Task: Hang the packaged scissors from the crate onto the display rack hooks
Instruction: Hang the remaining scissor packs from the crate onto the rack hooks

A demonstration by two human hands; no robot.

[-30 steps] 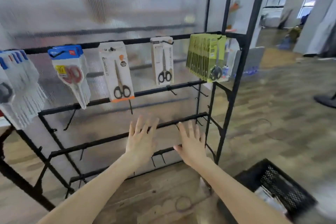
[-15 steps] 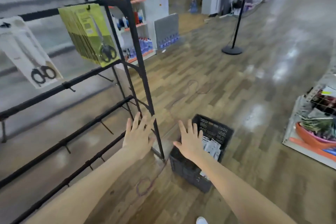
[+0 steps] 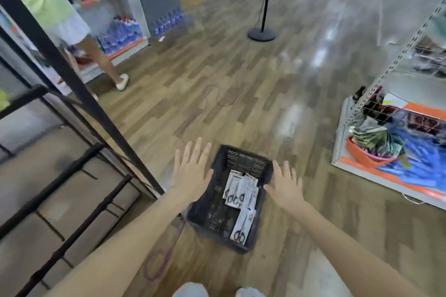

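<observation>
A black perforated crate (image 3: 243, 160) stands on the wooden floor just in front of my feet. Several packaged scissors (image 3: 237, 190) on white cards lie inside it, one leaning at the near right corner. My left hand (image 3: 191, 171) hovers flat with fingers spread over the crate's left rim. My right hand (image 3: 286, 185) hovers the same way over the right rim. Neither hand holds anything. The black display rack (image 3: 79, 94) with its bars and hooks fills the left side.
A person in a green top walks past behind the rack at upper left (image 3: 106, 62). A black fan stand (image 3: 262, 31) is farther back. A shelf with goods and an orange basin (image 3: 366, 154) stands at right. A purple cable (image 3: 156, 265) lies by the crate.
My view has swung right and down from the rack to the crate. Both hands, still flat and empty, now frame the crate; a person has appeared behind the rack.
</observation>
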